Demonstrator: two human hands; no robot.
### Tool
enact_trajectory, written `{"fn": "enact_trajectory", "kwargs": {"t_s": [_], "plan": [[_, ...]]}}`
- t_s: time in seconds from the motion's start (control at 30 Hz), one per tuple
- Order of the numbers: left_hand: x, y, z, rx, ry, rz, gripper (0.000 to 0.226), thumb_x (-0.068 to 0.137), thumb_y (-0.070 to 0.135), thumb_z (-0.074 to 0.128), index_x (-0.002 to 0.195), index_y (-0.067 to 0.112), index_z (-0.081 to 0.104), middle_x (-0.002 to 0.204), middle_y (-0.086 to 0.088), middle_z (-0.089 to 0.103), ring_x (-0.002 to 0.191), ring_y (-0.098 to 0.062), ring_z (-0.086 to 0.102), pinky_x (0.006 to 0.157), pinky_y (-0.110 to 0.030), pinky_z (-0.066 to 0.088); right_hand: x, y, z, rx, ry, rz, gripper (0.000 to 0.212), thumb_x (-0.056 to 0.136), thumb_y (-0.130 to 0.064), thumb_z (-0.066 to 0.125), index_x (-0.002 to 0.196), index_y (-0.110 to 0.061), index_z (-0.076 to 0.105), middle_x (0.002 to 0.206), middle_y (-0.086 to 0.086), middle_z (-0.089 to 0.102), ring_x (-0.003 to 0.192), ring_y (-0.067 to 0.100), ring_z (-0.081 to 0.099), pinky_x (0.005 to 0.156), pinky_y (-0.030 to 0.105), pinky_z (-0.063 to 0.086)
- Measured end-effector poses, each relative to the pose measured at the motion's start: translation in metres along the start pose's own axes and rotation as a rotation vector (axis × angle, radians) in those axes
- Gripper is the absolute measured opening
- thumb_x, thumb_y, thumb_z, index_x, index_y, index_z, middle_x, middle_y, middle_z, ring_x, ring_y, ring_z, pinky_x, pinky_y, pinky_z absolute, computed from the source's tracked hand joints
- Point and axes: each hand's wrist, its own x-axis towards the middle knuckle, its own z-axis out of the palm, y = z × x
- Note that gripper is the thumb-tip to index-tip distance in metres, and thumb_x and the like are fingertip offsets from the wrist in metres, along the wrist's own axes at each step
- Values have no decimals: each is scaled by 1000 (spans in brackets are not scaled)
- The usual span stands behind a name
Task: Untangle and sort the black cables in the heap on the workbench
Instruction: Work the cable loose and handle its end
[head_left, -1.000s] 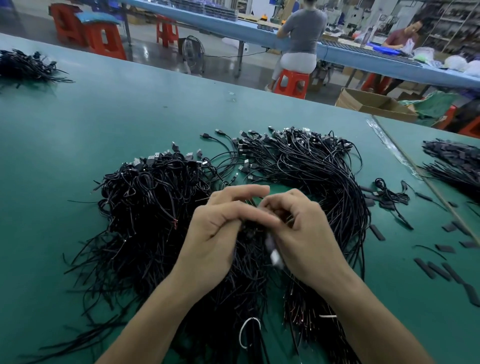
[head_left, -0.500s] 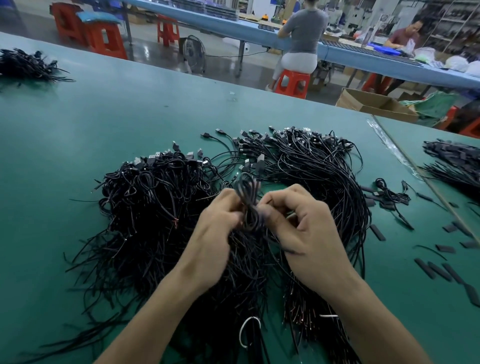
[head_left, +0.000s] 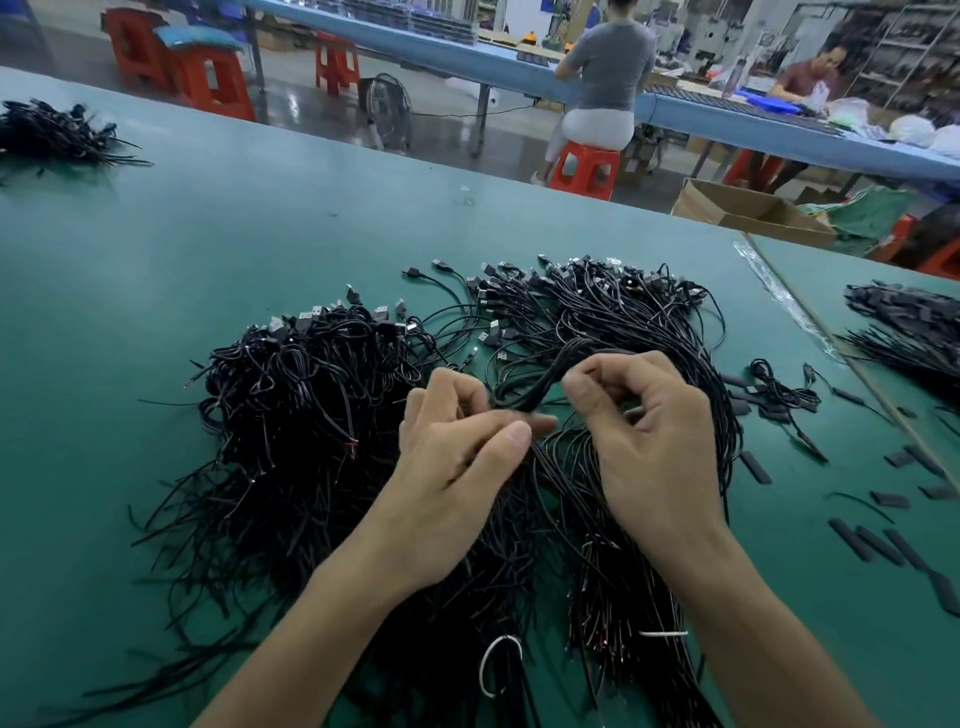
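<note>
Bench (head_left: 208, 249) bearing the cable heap (head_left: 311, 405); both hands hold a raised loop (head_left: 540, 379).
Forearms hide the heap's near middle, and its near strands run off the bottom edge. Bare bench lies open to the left and beyond. The left hand (head_left: 457, 467) pinches the loop between thumb and fingers; the right hand (head_left: 654, 447) curls round its other end, the contact partly hidden.
</note>
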Motion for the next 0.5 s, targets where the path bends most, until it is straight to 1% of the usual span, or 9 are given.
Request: {"fn": "enact_trajectory", "kwargs": {"t_s": [0.07,0.13,0.17,0.2,0.23,0.3,0.33,0.43,0.5], "plan": [[1,2,2,-163,-45,-75,38,94,49,34,113,51,66,92,19,37,100,-4,40,95,-21,28,-2,-2,4,20,65,-52,17,90,-17,70,85,-33,67,88,-9,59,78,-3,57,66,7,42],[0,2,1,-300,-39,-141,40,93,49,29,102,52,67,96,27,47,101,0,44,96,-29,33,-5,-5,9,34,79,-118,10,88,-17,71,88,-27,70,87,-10,56,76,-3,54,65,5,41],[0,2,1,-344,-26,-160,45,93,53,26,105,51,69,109,25,53,109,-3,45,101,-34,34,-7,-6,11,34,74,-159,7,88,-17,70,90,-24,71,86,-11,54,76,-4,53,65,5,40],[0,1,0,-394,-16,-166,53,93,58,22,111,47,71,119,12,58,111,-12,47,99,-39,35,-9,-7,12,26,66,-204,7,87,-17,70,92,-22,71,86,-12,53,77,-5,53,66,4,40],[1,-1,-1,-466,-12,-173,63,92,63,19,114,38,73,112,2,61,101,-17,49,91,-38,37,-10,-7,13,17,51,-250,9,87,-15,70,93,-22,70,87,-12,52,79,-6,53,68,4,40],[3,-2,-5,-629,-41,-204,80,88,72,12,114,31,75,92,5,62,81,-14,44,78,-34,34,-12,-6,15,18,14,-317,14,86,-12,72,95,-22,69,90,-11,54,85,-6,55,72,5,42],[4,-2,-5,-702,-51,-223,84,85,75,11,112,30,76,89,5,60,78,-13,41,75,-34,33,-13,-5,15,29,-2,-328,15,85,-12,72,96,-23,69,91,-9,56,87,-4,56,75,7,44],[7,2,-6,-856,-60,-282,83,85,80,24,119,22,73,104,-8,54,80,-18,37,72,-34,32,-18,-4,18,88,-28,-323,14,84,-15,72,96,-21,72,94,-2,62,93,6,61,80,14,49],[8,3,-6,-924,-85,-298,79,89,75,33,124,15,70,123,-8,60,89,-26,33,71,-31,31,-21,-5,21,140,-36,-335,13,82,-12,74,95,-17,73,95,0,64,94,3,63,80,12,49]]}}
